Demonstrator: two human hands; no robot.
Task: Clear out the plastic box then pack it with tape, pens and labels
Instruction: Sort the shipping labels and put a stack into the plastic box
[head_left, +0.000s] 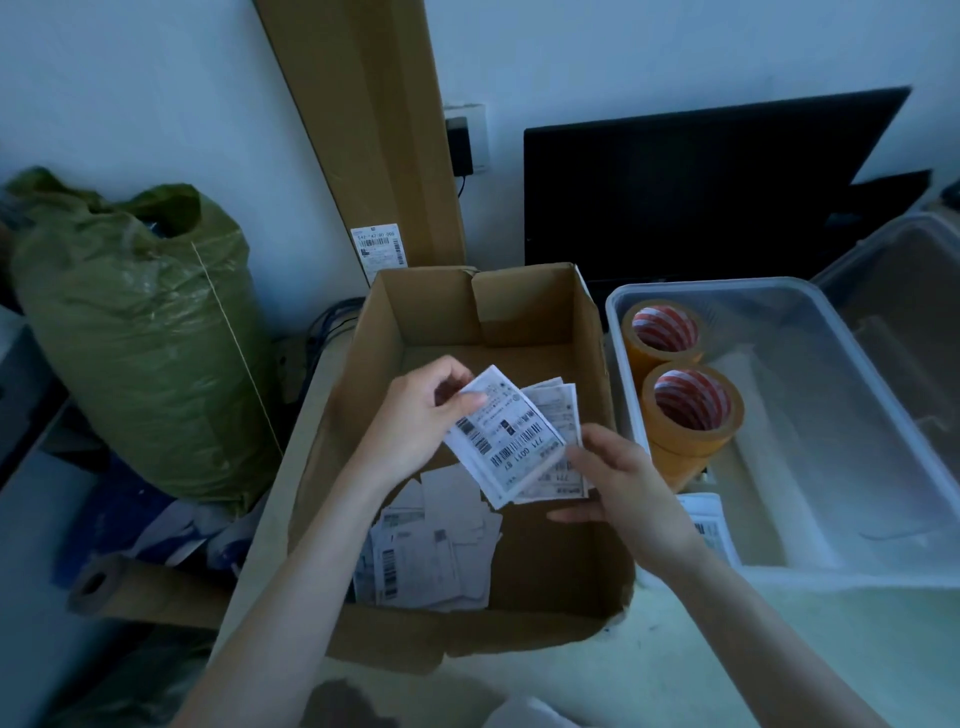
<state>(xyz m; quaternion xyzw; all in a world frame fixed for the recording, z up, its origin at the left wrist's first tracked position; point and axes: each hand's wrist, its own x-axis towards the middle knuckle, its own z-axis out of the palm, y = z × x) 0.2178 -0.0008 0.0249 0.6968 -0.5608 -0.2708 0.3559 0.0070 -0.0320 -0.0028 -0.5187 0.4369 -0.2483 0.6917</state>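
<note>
labels in hand (519, 441): showing white with black barcodes and print, kinda greyish in this dim light
loose labels in the box (436, 545): looking white too, black barcode stripes on a few
cardboard box (587, 332): sitting plain brown, no print
tape rolls (691, 410): glowing yellow-orange, with red and white diagonal stripes inside the cores
plastic box (883, 384): looking clear, slightly frosty white
big sack (140, 343): showing olive green, shiny and crinkly
monitor (701, 182): staying flat black
wall (130, 78): reading pale bluish white
tall carton (374, 130): looking brown, white barcode sticker on it
</note>
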